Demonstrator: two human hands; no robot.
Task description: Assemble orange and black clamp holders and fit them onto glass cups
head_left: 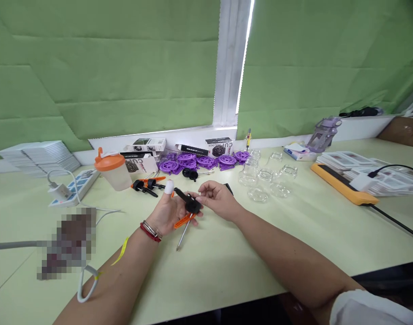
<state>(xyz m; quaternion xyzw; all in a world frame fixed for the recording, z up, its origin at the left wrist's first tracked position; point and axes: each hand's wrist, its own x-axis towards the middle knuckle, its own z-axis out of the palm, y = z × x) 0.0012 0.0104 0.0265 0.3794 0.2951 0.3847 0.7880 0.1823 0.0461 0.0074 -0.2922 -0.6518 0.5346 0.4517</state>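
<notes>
My left hand (171, 214), with a white wrap on its thumb, holds a black plastic part (193, 205) that has a stem pointing up and left. An orange strip (184, 220) lies beneath that part, against the fingers. From under it a thin silver rod (183, 237) slants down toward the table. My right hand (218, 201) is closed in a pinch at the part's right side; what its fingertips grip, if anything, is too small to make out. A small dark object (228, 188) shows behind the right hand, mostly hidden.
Behind my hands lie black parts with orange strips (145, 186), purple spoked rings (188, 160) and cup holder boxes (144, 164). Clear glass-like vessels (265, 176) stand to the right. An orange-lidded cup (113, 171) and power strip (76, 186) are left; an orange bar (341, 183) lies right.
</notes>
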